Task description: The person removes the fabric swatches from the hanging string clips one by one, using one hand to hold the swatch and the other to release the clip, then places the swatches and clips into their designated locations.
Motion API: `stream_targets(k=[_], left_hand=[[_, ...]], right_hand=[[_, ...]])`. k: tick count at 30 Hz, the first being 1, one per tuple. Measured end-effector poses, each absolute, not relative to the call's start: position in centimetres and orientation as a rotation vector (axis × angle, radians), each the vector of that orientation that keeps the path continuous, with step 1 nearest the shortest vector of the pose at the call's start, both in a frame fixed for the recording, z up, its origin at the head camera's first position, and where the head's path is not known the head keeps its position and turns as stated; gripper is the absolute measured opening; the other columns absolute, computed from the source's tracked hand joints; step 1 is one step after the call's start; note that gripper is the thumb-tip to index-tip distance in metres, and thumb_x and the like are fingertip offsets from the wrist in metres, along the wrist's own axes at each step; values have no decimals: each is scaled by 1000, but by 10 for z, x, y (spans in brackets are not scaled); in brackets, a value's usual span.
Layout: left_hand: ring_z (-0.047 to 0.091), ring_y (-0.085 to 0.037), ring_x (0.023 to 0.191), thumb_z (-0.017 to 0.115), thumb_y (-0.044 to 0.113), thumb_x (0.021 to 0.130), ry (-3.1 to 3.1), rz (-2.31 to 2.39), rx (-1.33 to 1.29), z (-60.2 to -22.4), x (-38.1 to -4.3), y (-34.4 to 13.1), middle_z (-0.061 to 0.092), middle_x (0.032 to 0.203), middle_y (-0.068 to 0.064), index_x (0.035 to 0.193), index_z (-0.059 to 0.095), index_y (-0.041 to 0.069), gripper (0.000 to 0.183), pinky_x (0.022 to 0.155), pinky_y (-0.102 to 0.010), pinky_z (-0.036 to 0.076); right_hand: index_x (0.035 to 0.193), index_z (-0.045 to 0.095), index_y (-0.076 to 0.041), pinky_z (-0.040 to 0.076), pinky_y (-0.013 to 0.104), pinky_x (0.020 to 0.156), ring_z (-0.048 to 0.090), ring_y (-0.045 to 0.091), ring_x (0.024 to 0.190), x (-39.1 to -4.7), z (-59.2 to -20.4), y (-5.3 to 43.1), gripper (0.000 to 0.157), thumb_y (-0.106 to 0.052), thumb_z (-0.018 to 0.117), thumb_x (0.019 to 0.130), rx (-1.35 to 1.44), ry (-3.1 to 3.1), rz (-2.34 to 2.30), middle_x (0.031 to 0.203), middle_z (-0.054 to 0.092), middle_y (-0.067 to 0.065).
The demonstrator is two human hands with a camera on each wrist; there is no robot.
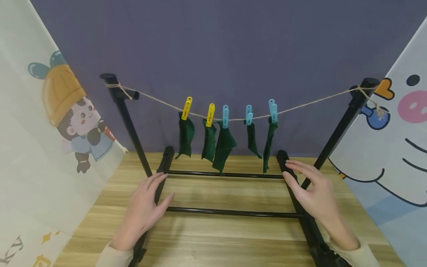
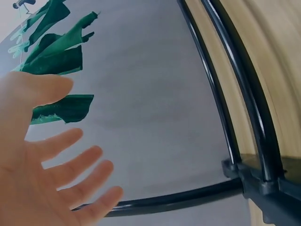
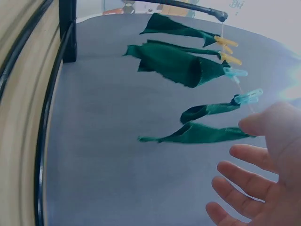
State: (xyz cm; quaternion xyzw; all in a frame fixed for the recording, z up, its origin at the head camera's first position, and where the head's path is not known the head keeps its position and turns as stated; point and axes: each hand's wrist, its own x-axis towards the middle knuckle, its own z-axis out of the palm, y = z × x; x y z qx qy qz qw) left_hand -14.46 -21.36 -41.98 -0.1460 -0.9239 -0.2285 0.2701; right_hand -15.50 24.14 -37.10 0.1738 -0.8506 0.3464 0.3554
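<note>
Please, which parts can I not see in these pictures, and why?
- Left wrist: yellow clip on the leftmost green cloth, hidden behind the left hand.
- Right wrist: blue clip on the rightmost green cloth, hidden behind the right hand.
- Head: near ends of the black base bars, cut off by the bottom edge.
- Head: rest of the lettering, cut by the left edge.

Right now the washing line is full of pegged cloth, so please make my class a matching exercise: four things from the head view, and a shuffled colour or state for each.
Column 1
1. Cloth pieces
2. String
3. Two leftmost clothespins
4. Left hand

Column 2
A. Yellow
B. Holding nothing
C. Tied between two black posts
D. Dark green

Pairs: 1-D, 2-C, 3-A, 4-B
</note>
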Motion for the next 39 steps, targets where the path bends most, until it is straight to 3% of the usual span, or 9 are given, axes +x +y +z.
stream_targets(k=[2,6,16,22,30,34,39], left_hand=[[60,-43,132,81,27,93,-2461,-662,-402,-418,-148,-211,64,145,-19,144,62,6,58,105,-64,50],[62,-40,131,81,23,94,-2408,-741,-417,-413,-153,-207,66,142,-15,142,64,8,53,105,-61,51],[62,-38,128,83,15,90,-2273,-803,-462,-404,-162,-200,69,138,-17,136,68,6,49,105,-57,50],[63,-37,126,83,16,90,-2234,-818,-459,-397,-167,-195,70,136,-16,135,69,5,49,105,-57,50],[65,-37,126,82,14,90,-2192,-895,-466,-389,-178,-191,70,134,-17,133,69,2,46,106,-55,50],[67,-34,118,82,14,90,-2186,-915,-456,-386,-183,-190,72,131,-16,132,70,3,45,100,-52,53],[69,-29,108,82,15,91,-2191,-933,-434,-380,-186,-190,73,125,-13,132,70,6,43,90,-44,55]], right_hand=[[125,79,-9,35,0,103,50,-22,124,-157,-366,240,35,-4,82,90,471,-2190,892,128,76,17],[125,80,-12,39,1,98,51,-22,121,-160,-357,235,35,-6,83,90,494,-2196,873,127,77,14],[120,81,-9,46,7,94,61,-15,115,-165,-340,220,34,1,83,88,606,-2154,917,119,80,11],[121,80,-10,49,9,92,67,-6,103,-165,-332,208,35,5,81,89,683,-2173,995,118,80,8],[122,80,-16,49,16,71,67,3,80,-169,-310,195,35,2,79,92,777,-2158,1045,95,78,-1],[122,80,-17,44,20,63,67,5,76,-170,-301,189,31,-2,78,95,769,-2174,1069,90,78,3],[123,80,-16,48,18,67,69,4,82,-173,-291,179,31,-3,78,95,780,-2198,1057,95,79,0]])
